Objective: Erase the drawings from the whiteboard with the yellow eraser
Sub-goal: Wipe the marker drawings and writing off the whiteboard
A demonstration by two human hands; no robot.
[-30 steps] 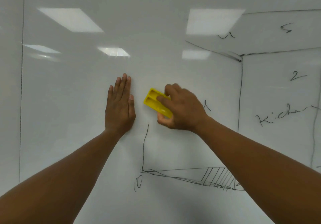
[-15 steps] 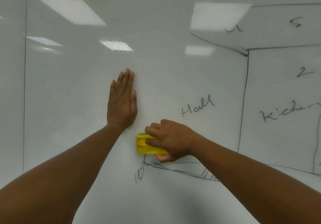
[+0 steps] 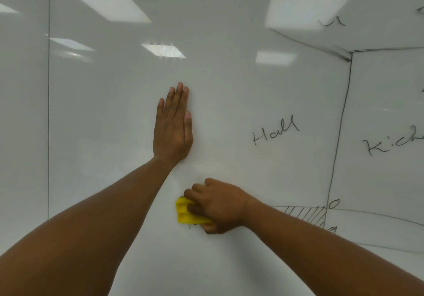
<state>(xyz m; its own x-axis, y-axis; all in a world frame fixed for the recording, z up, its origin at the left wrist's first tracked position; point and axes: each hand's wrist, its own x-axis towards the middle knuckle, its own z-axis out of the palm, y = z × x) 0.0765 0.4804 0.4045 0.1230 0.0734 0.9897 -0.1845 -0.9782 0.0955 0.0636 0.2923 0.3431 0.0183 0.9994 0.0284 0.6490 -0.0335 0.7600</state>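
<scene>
L hand (image 3: 173, 130) flat on whiteboard (image 3: 229, 93), fingers straight; R hand (image 3: 218, 206) grips yellow eraser (image 3: 184, 213).

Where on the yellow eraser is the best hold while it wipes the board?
Across its long edges, coming from the right, as the right hand does now: fingers over the top edge, thumb under the bottom one. The yellow eraser lies flat on the whiteboard with its ribbed back outward, so only the edges and back are reachable.
</scene>
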